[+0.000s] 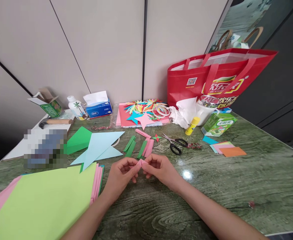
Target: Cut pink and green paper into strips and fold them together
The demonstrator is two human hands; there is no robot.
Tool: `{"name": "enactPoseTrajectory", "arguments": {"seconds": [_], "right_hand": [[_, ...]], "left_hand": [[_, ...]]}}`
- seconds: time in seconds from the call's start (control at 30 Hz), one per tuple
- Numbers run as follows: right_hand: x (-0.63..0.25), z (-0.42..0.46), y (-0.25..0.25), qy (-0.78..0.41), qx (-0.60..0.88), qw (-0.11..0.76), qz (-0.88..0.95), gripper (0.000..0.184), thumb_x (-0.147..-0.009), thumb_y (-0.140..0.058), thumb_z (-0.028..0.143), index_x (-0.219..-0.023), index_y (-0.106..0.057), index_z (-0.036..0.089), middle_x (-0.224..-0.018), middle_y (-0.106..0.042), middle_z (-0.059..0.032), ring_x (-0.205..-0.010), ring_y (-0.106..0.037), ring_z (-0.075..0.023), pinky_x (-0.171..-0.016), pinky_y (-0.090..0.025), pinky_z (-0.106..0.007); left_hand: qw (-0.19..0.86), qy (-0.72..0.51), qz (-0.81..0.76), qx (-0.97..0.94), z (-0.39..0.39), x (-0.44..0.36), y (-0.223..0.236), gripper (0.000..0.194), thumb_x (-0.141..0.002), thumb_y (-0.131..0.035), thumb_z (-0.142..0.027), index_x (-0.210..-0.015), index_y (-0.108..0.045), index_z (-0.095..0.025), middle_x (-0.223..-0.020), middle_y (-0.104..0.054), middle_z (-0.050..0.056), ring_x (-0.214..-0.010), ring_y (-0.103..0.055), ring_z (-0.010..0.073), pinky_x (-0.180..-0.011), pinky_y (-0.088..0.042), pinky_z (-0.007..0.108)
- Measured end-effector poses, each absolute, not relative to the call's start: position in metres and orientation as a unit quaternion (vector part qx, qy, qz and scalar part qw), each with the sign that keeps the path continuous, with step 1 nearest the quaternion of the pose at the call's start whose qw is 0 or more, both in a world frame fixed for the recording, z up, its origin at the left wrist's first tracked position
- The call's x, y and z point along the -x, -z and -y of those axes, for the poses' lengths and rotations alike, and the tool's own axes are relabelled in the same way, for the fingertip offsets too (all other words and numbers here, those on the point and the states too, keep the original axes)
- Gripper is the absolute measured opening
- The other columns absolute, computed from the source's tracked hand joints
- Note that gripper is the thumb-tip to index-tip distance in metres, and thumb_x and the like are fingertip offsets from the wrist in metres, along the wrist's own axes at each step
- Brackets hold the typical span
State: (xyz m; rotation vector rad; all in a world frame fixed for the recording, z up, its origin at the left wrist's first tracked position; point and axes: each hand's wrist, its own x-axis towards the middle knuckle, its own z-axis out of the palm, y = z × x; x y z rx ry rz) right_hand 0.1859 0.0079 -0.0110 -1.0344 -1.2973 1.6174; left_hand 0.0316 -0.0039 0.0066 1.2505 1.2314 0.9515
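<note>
My left hand (124, 171) and my right hand (159, 168) meet at the front middle of the table, both closed in a pinch. Between their fingertips is a small folded piece of pink paper (141, 162) with a peak in its middle; my fingers hide parts of it. Just beyond lie green paper strips (129, 146) and pink paper strips (149, 146). A small red and green paper star (157, 137) lies past my right hand, beside the scissors (175, 142) with black handles.
Left are light green paper sheets (48, 200), light blue paper (98, 146), a hammer (56, 122) and a blurred-out patch. Behind stand a tissue box (99, 108), paper stars (143, 119) and a red bag (181, 83). Right are a glue stick (192, 126), a green carton (218, 125) and coloured slips (232, 151).
</note>
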Motion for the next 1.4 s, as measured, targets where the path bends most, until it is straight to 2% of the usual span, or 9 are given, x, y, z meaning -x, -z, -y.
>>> {"name": "enactPoseTrajectory", "arguments": {"seconds": [0.23,0.4,0.57,0.7,0.9,1.07,1.23,1.4], "right_hand": [[-0.185,-0.008,0.012,-0.649,0.382,0.413,0.512,0.017,-0.067,-0.063,0.026,-0.080,-0.060,0.015,-0.071,-0.060,0.0004,-0.061,-0.055,-0.0101,-0.053,-0.049,-0.022],[-0.185,-0.008,0.011,-0.652,0.372,0.415,0.515,0.022,-0.065,-0.065,0.025,-0.086,-0.061,0.017,-0.078,-0.062,-0.0006,-0.064,-0.057,-0.0116,-0.054,-0.049,-0.023],[-0.186,-0.009,0.010,-0.624,0.399,0.424,0.522,0.016,-0.066,-0.064,0.030,-0.071,-0.062,0.015,-0.065,-0.061,0.0010,-0.051,-0.052,-0.0079,-0.052,-0.047,-0.022],[-0.185,-0.010,0.012,-0.616,0.420,0.445,0.495,0.019,-0.065,-0.065,0.033,-0.066,-0.059,0.015,-0.058,-0.056,0.0024,-0.050,-0.052,-0.0090,-0.051,-0.047,-0.022],[-0.184,-0.010,0.017,-0.604,0.417,0.439,0.518,0.021,-0.066,-0.064,0.034,-0.072,-0.058,0.016,-0.059,-0.056,0.0028,-0.048,-0.053,-0.0085,-0.049,-0.046,-0.022],[-0.184,-0.010,0.017,-0.599,0.428,0.435,0.519,0.022,-0.067,-0.063,0.036,-0.066,-0.055,0.015,-0.053,-0.054,0.0037,-0.044,-0.050,-0.0074,-0.046,-0.044,-0.021],[-0.184,-0.009,0.017,-0.598,0.430,0.438,0.515,0.023,-0.066,-0.064,0.037,-0.066,-0.056,0.015,-0.052,-0.054,0.0036,-0.045,-0.049,-0.0076,-0.046,-0.045,-0.021],[-0.184,-0.009,0.017,-0.602,0.422,0.451,0.505,0.023,-0.067,-0.064,0.037,-0.073,-0.058,0.016,-0.055,-0.055,0.0032,-0.048,-0.053,-0.0093,-0.047,-0.048,-0.022]], "left_hand": [[0.560,-0.392,-0.519,-0.513,0.004,-0.032,-0.004,0.019,-0.063,-0.067,-0.029,-0.069,-0.060,-0.013,-0.049,-0.052,-0.003,-0.040,-0.044,0.0067,-0.037,-0.038,0.017],[0.552,-0.370,-0.525,-0.532,0.004,-0.033,-0.005,0.018,-0.065,-0.064,-0.030,-0.068,-0.062,-0.013,-0.048,-0.054,-0.003,-0.038,-0.043,0.0057,-0.036,-0.036,0.016],[0.576,-0.360,-0.513,-0.525,0.004,-0.033,-0.003,0.016,-0.062,-0.066,-0.024,-0.071,-0.060,-0.013,-0.054,-0.056,-0.002,-0.041,-0.044,0.0059,-0.035,-0.036,0.016],[0.559,-0.408,-0.525,-0.495,0.003,-0.032,0.000,0.024,-0.059,-0.068,-0.021,-0.080,-0.058,-0.014,-0.056,-0.054,-0.004,-0.046,-0.047,0.0076,-0.039,-0.042,0.017],[0.539,-0.421,-0.530,-0.502,0.002,-0.029,0.006,0.023,-0.060,-0.069,-0.022,-0.079,-0.059,-0.014,-0.052,-0.051,-0.005,-0.045,-0.046,0.0074,-0.041,-0.042,0.018],[0.559,-0.438,-0.512,-0.483,0.002,-0.030,0.006,0.032,-0.056,-0.072,-0.022,-0.084,-0.058,-0.014,-0.055,-0.053,-0.005,-0.048,-0.048,0.0087,-0.041,-0.044,0.019],[0.557,-0.454,-0.519,-0.463,0.003,-0.031,0.000,0.023,-0.063,-0.067,-0.024,-0.082,-0.057,-0.014,-0.057,-0.056,-0.003,-0.046,-0.051,0.0088,-0.041,-0.043,0.020],[0.556,-0.453,-0.526,-0.456,0.004,-0.031,-0.002,0.022,-0.062,-0.068,-0.025,-0.079,-0.058,-0.014,-0.055,-0.056,-0.004,-0.043,-0.050,0.0087,-0.041,-0.043,0.020]]}}
